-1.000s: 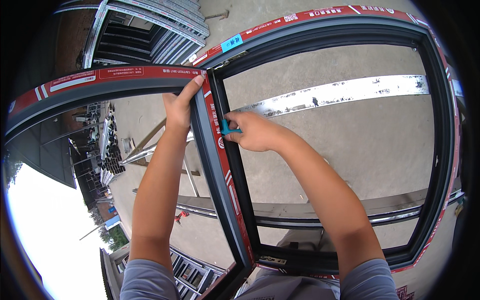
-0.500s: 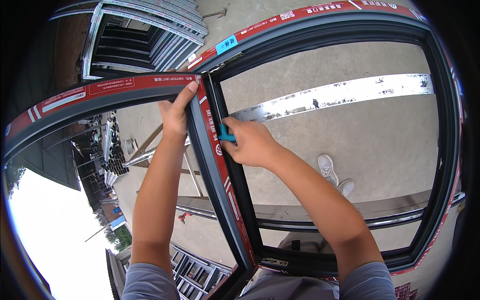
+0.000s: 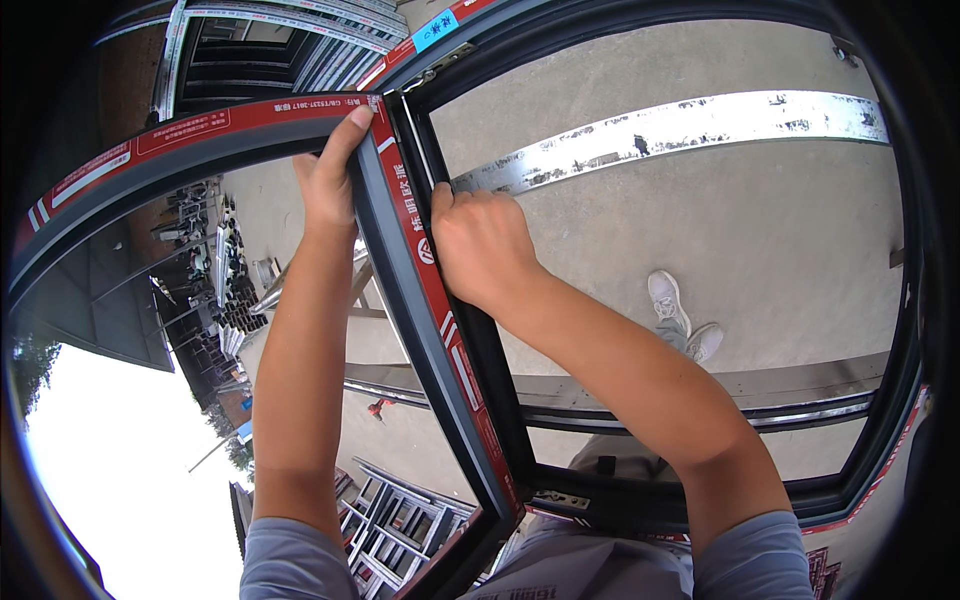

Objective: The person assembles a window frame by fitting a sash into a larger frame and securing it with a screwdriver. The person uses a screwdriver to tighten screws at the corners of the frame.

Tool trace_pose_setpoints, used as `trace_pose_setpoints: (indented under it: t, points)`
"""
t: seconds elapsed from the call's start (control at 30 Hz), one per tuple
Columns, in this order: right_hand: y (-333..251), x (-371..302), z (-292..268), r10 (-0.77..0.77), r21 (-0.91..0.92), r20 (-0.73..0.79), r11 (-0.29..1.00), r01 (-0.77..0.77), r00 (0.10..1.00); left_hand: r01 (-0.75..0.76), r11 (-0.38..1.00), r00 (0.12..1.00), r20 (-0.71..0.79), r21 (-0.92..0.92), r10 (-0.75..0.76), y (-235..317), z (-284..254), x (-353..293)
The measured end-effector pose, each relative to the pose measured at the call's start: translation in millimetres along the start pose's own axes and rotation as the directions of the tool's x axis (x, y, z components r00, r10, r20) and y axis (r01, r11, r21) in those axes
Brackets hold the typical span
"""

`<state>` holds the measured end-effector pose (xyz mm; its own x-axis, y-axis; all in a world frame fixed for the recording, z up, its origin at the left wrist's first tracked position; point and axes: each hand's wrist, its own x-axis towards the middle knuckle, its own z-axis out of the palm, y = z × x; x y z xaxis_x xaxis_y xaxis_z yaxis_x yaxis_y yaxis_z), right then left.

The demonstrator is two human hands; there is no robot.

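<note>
My left hand grips the upper corner of a grey window sash faced with red protective film, thumb over the edge. This sash stands swung open at an angle to a black window frame. Closed, my right hand presses against the frame's inner edge beside the sash, back of the hand upward. The teal-handled tool seen in it earlier is now covered by the hand. Metal hinge pieces show at the frame's upper corner and lower corner.
A scuffed silvery bar crosses behind the frame opening, and a grey rail runs nearer me. Stacked frames stand at the far left. More frames and a small red item lie on the floor.
My right hand has turned over, its back now up, hiding the teal handle. The sash and frame sit higher in view; my left hand keeps its hold on the corner.
</note>
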<state>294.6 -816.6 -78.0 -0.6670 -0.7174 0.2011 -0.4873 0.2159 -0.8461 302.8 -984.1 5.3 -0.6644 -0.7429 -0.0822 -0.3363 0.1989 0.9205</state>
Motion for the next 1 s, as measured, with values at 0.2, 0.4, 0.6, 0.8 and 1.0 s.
trace_pose_setpoints:
  t: [0.2,0.4,0.6,0.8,1.0]
  points:
    - [16.8,15.2,-22.5,0.158,0.347,0.356,0.893,-0.287,0.921,-0.008,1.0,1.0,-0.019,-0.009,0.008,-0.8,-1.1,1.5]
    - [26.7,4.8,-29.0,0.293,0.67,0.616,0.293,-0.682,0.731,-0.028,1.0,1.0,-0.005,-0.002,0.028,-3.0,-2.3,3.1]
    - [9.3,-13.5,10.7,0.278,0.81,0.563,0.0,-0.586,0.778,-0.069,0.997,0.998,-0.004,-0.038,0.069,-3.7,-0.9,3.6]
    - [24.0,-2.9,24.2,0.182,0.782,0.352,0.482,-0.395,0.918,-0.024,1.0,1.0,0.001,-0.005,0.024,-2.6,-2.7,2.6]
    - [7.1,0.8,12.6,0.239,0.479,0.214,0.819,-0.315,0.947,-0.028,0.999,0.999,-0.036,0.019,0.029,-2.8,-1.1,1.8]
